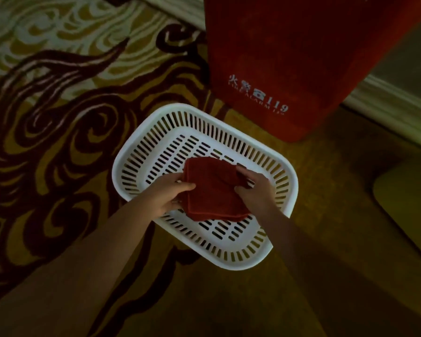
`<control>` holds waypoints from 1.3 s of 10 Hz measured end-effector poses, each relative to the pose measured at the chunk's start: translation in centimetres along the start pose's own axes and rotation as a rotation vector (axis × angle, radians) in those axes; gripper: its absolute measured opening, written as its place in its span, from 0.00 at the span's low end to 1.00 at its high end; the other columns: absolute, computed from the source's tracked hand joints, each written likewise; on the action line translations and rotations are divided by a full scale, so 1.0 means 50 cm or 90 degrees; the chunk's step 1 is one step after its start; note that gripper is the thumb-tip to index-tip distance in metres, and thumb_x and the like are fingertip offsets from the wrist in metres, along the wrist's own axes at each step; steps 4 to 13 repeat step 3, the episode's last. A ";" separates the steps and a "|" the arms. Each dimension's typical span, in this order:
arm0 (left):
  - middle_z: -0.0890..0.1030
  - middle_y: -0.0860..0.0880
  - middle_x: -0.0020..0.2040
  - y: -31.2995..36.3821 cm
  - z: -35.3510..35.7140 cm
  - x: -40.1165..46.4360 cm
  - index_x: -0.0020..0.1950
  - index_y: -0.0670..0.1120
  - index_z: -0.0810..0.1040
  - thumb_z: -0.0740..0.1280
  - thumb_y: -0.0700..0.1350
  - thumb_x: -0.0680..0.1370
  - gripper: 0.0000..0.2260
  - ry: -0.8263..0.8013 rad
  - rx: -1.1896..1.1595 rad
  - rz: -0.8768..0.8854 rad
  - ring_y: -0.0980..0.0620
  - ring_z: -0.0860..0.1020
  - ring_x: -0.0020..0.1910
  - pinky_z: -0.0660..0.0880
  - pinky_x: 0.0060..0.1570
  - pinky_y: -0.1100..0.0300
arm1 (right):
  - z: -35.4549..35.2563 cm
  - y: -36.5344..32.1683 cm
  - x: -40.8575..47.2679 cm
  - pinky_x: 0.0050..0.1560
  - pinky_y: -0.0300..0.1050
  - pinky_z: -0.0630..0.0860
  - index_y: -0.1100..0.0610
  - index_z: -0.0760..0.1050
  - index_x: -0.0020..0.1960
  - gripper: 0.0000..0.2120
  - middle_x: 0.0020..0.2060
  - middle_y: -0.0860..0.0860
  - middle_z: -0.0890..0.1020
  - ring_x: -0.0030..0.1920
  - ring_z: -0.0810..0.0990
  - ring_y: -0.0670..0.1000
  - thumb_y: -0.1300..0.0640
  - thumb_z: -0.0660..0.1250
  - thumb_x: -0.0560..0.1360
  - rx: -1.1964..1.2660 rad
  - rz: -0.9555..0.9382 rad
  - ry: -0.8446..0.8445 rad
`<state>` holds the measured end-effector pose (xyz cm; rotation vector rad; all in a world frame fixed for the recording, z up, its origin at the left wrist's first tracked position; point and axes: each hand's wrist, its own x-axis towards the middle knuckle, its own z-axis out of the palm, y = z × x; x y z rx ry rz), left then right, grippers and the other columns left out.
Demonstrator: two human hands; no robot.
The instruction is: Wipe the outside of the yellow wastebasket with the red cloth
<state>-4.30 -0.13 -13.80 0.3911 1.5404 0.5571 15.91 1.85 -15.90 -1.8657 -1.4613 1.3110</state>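
Observation:
A folded red cloth (213,189) lies inside a white slotted plastic basket (287,181) on the carpet. My left hand (169,193) grips the cloth's left edge, thumb on top. My right hand (255,188) pinches its right edge near the far corner. A dull yellow rounded object (408,203) shows at the right edge of the view; it may be the yellow wastebasket, but only part of it is in view and I cannot tell for sure.
A tall red fire-alarm box (289,69) with white lettering stands just behind the white basket. A pale baseboard (387,105) runs along the wall at the upper right. Patterned gold and dark-red carpet (71,117) covers the floor.

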 end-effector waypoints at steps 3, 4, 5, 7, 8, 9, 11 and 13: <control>0.79 0.46 0.54 0.068 0.001 -0.166 0.57 0.46 0.75 0.68 0.38 0.71 0.15 0.045 -0.046 -0.073 0.47 0.77 0.56 0.78 0.46 0.50 | -0.134 -0.112 -0.123 0.43 0.38 0.76 0.47 0.74 0.63 0.22 0.59 0.51 0.78 0.51 0.78 0.49 0.60 0.69 0.70 0.001 0.055 -0.010; 0.79 0.46 0.54 0.068 0.001 -0.166 0.57 0.46 0.75 0.68 0.38 0.71 0.15 0.045 -0.046 -0.073 0.47 0.77 0.56 0.78 0.46 0.50 | -0.134 -0.112 -0.123 0.43 0.38 0.76 0.47 0.74 0.63 0.22 0.59 0.51 0.78 0.51 0.78 0.49 0.60 0.69 0.70 0.001 0.055 -0.010; 0.79 0.46 0.54 0.068 0.001 -0.166 0.57 0.46 0.75 0.68 0.38 0.71 0.15 0.045 -0.046 -0.073 0.47 0.77 0.56 0.78 0.46 0.50 | -0.134 -0.112 -0.123 0.43 0.38 0.76 0.47 0.74 0.63 0.22 0.59 0.51 0.78 0.51 0.78 0.49 0.60 0.69 0.70 0.001 0.055 -0.010; 0.79 0.46 0.54 0.068 0.001 -0.166 0.57 0.46 0.75 0.68 0.38 0.71 0.15 0.045 -0.046 -0.073 0.47 0.77 0.56 0.78 0.46 0.50 | -0.134 -0.112 -0.123 0.43 0.38 0.76 0.47 0.74 0.63 0.22 0.59 0.51 0.78 0.51 0.78 0.49 0.60 0.69 0.70 0.001 0.055 -0.010; 0.79 0.46 0.54 0.068 0.001 -0.166 0.57 0.46 0.75 0.68 0.38 0.71 0.15 0.045 -0.046 -0.073 0.47 0.77 0.56 0.78 0.46 0.50 | -0.134 -0.112 -0.123 0.43 0.38 0.76 0.47 0.74 0.63 0.22 0.59 0.51 0.78 0.51 0.78 0.49 0.60 0.69 0.70 0.001 0.055 -0.010; 0.79 0.46 0.54 0.068 0.001 -0.166 0.57 0.46 0.75 0.68 0.38 0.71 0.15 0.045 -0.046 -0.073 0.47 0.77 0.56 0.78 0.46 0.50 | -0.134 -0.112 -0.123 0.43 0.38 0.76 0.47 0.74 0.63 0.22 0.59 0.51 0.78 0.51 0.78 0.49 0.60 0.69 0.70 0.001 0.055 -0.010; 0.79 0.46 0.54 0.068 0.001 -0.166 0.57 0.46 0.75 0.68 0.38 0.71 0.15 0.045 -0.046 -0.073 0.47 0.77 0.56 0.78 0.46 0.50 | -0.134 -0.112 -0.123 0.43 0.38 0.76 0.47 0.74 0.63 0.22 0.59 0.51 0.78 0.51 0.78 0.49 0.60 0.69 0.70 0.001 0.055 -0.010; 0.79 0.46 0.54 0.068 0.001 -0.166 0.57 0.46 0.75 0.68 0.38 0.71 0.15 0.045 -0.046 -0.073 0.47 0.77 0.56 0.78 0.46 0.50 | -0.134 -0.112 -0.123 0.43 0.38 0.76 0.47 0.74 0.63 0.22 0.59 0.51 0.78 0.51 0.78 0.49 0.60 0.69 0.70 0.001 0.055 -0.010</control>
